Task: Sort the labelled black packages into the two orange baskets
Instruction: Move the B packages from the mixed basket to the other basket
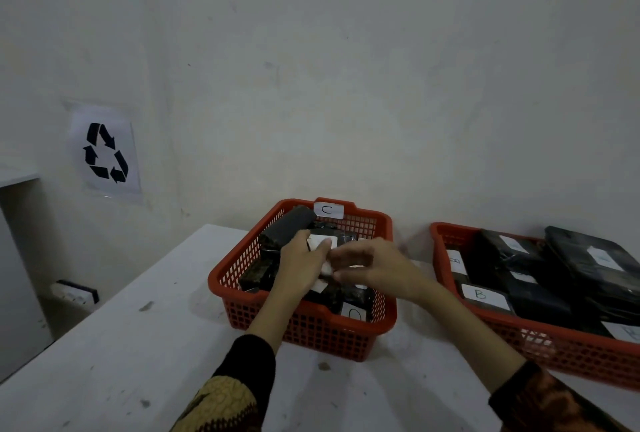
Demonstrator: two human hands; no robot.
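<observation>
Both forearms are bare below dark sleeves (239,386) patterned in yellow and brownish orange.

Both hands, left hand (300,263) & right hand (370,267), over C-labelled basket (311,327) of black pkgs (287,227).

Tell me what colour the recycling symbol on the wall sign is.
Black, on a white sheet; the recycling symbol shows in the head view.

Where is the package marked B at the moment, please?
The B package lies in the right basket, near its front-left rim, to the right of the right hand.
</observation>
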